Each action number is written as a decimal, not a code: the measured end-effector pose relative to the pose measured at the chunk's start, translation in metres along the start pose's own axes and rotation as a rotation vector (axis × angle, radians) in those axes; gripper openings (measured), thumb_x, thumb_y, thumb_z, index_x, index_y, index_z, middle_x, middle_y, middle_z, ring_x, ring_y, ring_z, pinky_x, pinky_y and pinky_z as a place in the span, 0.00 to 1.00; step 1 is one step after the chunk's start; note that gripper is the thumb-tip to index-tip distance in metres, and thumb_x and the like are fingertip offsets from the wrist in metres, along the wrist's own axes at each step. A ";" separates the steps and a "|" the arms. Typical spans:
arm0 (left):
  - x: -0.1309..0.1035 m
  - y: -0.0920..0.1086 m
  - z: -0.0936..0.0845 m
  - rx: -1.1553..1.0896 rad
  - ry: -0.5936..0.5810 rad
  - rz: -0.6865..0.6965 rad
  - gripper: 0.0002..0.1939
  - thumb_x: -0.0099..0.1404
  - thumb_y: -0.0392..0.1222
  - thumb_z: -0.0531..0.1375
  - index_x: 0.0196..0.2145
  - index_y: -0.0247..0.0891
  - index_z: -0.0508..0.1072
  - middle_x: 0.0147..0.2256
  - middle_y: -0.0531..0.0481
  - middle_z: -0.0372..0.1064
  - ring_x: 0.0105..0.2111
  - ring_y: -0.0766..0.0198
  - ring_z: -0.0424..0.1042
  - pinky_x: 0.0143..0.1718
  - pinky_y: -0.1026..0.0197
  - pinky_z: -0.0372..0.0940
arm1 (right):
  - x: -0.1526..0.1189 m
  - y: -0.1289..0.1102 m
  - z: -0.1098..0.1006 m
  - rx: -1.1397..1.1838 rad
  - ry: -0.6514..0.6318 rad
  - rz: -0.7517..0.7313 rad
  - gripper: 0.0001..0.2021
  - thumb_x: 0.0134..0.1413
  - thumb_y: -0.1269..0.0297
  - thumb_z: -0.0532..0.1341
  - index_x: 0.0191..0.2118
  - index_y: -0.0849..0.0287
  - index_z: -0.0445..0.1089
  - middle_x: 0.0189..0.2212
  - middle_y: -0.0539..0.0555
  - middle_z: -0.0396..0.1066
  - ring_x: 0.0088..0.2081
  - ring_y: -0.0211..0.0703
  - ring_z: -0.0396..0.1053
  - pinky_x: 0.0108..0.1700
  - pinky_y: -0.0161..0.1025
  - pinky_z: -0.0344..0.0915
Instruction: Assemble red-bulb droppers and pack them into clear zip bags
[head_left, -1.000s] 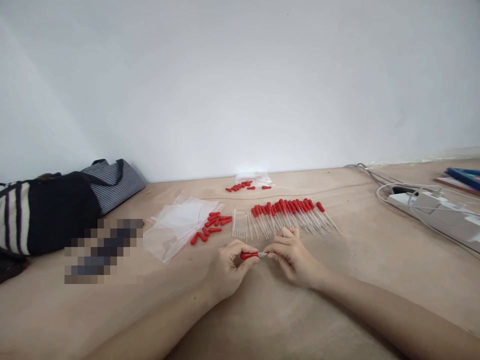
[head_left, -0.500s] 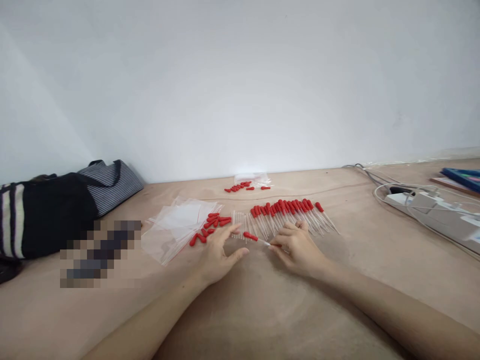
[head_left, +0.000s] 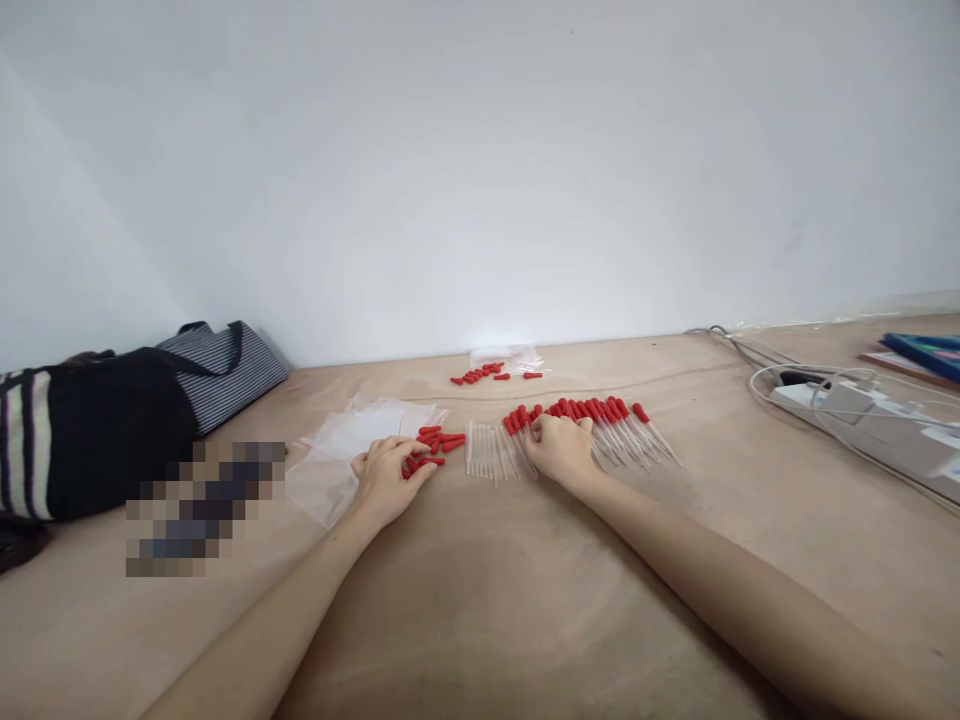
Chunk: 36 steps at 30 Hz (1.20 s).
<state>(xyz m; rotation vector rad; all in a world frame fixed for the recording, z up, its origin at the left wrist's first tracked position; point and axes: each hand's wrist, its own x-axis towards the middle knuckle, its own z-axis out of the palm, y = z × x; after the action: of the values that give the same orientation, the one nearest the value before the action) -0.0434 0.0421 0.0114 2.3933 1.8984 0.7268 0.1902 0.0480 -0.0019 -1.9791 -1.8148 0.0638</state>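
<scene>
My left hand (head_left: pixel 386 478) reaches over a small pile of red rubber bulbs (head_left: pixel 452 440). Its thumb and forefinger are apart, with bulbs showing in the gap between them. My right hand (head_left: pixel 559 450) is curled over the row of glass droppers (head_left: pixel 626 440) capped with red bulbs, its fingertips closed at a dropper near the row's left part. The hand hides most of that dropper. Between the hands lie several bare glass tubes (head_left: pixel 484 452), side by side and without bulbs.
Clear zip bags (head_left: pixel 337 440) lie beneath and left of my left hand. Farther back are more red bulbs (head_left: pixel 472 377) by a plastic bag (head_left: pixel 510 356). A black bag (head_left: pixel 112 430) sits at left; a white power strip (head_left: pixel 862 420) with cables lies at right.
My right hand has carried a dropper from the front up to the row. My left hand has moved left, from beside the bare tubes to the bulb pile.
</scene>
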 end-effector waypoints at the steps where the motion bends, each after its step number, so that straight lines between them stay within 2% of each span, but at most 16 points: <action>1: 0.000 0.000 0.000 0.003 -0.008 0.000 0.07 0.54 0.44 0.59 0.32 0.44 0.73 0.39 0.49 0.69 0.43 0.51 0.62 0.39 0.51 0.51 | 0.000 0.001 0.000 -0.009 0.004 -0.002 0.11 0.50 0.64 0.52 0.33 0.61 0.70 0.29 0.58 0.72 0.36 0.48 0.66 0.40 0.44 0.44; 6: 0.001 -0.001 0.002 0.033 -0.028 0.000 0.08 0.54 0.43 0.60 0.33 0.43 0.73 0.38 0.48 0.68 0.42 0.52 0.62 0.40 0.51 0.51 | -0.002 -0.005 -0.003 -0.027 0.043 -0.095 0.11 0.51 0.61 0.52 0.31 0.60 0.70 0.32 0.57 0.71 0.38 0.48 0.63 0.39 0.44 0.45; 11: 0.003 -0.003 0.008 0.073 -0.003 0.068 0.07 0.57 0.41 0.58 0.35 0.45 0.74 0.38 0.47 0.66 0.42 0.53 0.62 0.40 0.51 0.50 | -0.003 -0.023 -0.006 -0.109 -0.110 -0.123 0.11 0.49 0.63 0.52 0.30 0.59 0.71 0.35 0.58 0.71 0.41 0.50 0.62 0.41 0.46 0.46; 17: 0.006 -0.005 0.014 0.081 0.042 0.173 0.05 0.57 0.38 0.59 0.28 0.45 0.74 0.35 0.50 0.65 0.40 0.55 0.62 0.41 0.51 0.51 | 0.008 -0.039 0.000 -0.176 -0.236 -0.069 0.10 0.43 0.67 0.56 0.31 0.63 0.72 0.34 0.63 0.71 0.41 0.55 0.62 0.43 0.50 0.44; 20: 0.006 -0.002 0.013 0.043 0.090 0.242 0.05 0.58 0.36 0.57 0.30 0.42 0.72 0.35 0.49 0.66 0.39 0.56 0.62 0.41 0.52 0.53 | 0.012 -0.044 0.001 -0.184 -0.263 -0.053 0.10 0.42 0.69 0.57 0.32 0.64 0.72 0.33 0.64 0.71 0.42 0.57 0.63 0.44 0.51 0.44; 23: 0.001 0.004 0.010 -0.058 0.127 0.335 0.04 0.60 0.37 0.54 0.32 0.39 0.69 0.35 0.48 0.67 0.39 0.57 0.63 0.40 0.54 0.55 | 0.011 -0.045 -0.007 -0.176 -0.244 -0.065 0.10 0.46 0.67 0.55 0.32 0.64 0.71 0.35 0.65 0.71 0.42 0.57 0.62 0.43 0.51 0.45; 26: -0.008 0.015 0.010 -0.168 0.093 0.396 0.05 0.61 0.37 0.51 0.34 0.38 0.66 0.34 0.49 0.68 0.38 0.58 0.64 0.40 0.55 0.56 | 0.002 -0.034 -0.020 -0.161 -0.188 -0.109 0.13 0.52 0.66 0.49 0.36 0.65 0.69 0.37 0.66 0.69 0.44 0.55 0.60 0.42 0.49 0.46; 28: -0.014 0.023 0.013 -0.206 0.061 0.394 0.05 0.62 0.38 0.51 0.34 0.38 0.66 0.33 0.49 0.68 0.36 0.59 0.65 0.40 0.55 0.56 | -0.008 -0.019 -0.027 -0.131 -0.126 -0.173 0.14 0.55 0.66 0.46 0.38 0.66 0.66 0.37 0.65 0.69 0.43 0.53 0.61 0.41 0.47 0.47; 32: -0.026 0.041 0.021 -0.284 -0.033 0.374 0.08 0.60 0.36 0.53 0.39 0.38 0.66 0.34 0.49 0.69 0.35 0.60 0.67 0.39 0.55 0.58 | -0.031 0.022 -0.027 0.089 0.022 -0.454 0.10 0.56 0.69 0.45 0.34 0.62 0.63 0.30 0.56 0.69 0.34 0.44 0.63 0.42 0.45 0.46; 34: -0.030 0.048 0.025 -0.314 -0.082 0.364 0.11 0.59 0.35 0.55 0.41 0.39 0.67 0.35 0.49 0.69 0.36 0.59 0.67 0.38 0.55 0.59 | -0.041 0.040 -0.024 0.174 0.033 -0.598 0.10 0.55 0.72 0.46 0.38 0.61 0.62 0.32 0.55 0.69 0.34 0.42 0.62 0.42 0.43 0.47; 36: -0.032 0.053 0.028 -0.344 -0.118 0.351 0.10 0.58 0.34 0.55 0.39 0.40 0.69 0.35 0.49 0.70 0.37 0.59 0.67 0.38 0.56 0.59 | -0.049 0.050 -0.021 0.206 0.037 -0.680 0.13 0.55 0.74 0.45 0.43 0.60 0.61 0.31 0.55 0.68 0.34 0.41 0.62 0.41 0.42 0.48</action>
<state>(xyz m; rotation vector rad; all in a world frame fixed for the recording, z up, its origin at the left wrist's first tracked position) 0.0102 0.0059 -0.0105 2.4948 1.2049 0.8228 0.2373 -0.0066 -0.0133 -1.1436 -2.2512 -0.0002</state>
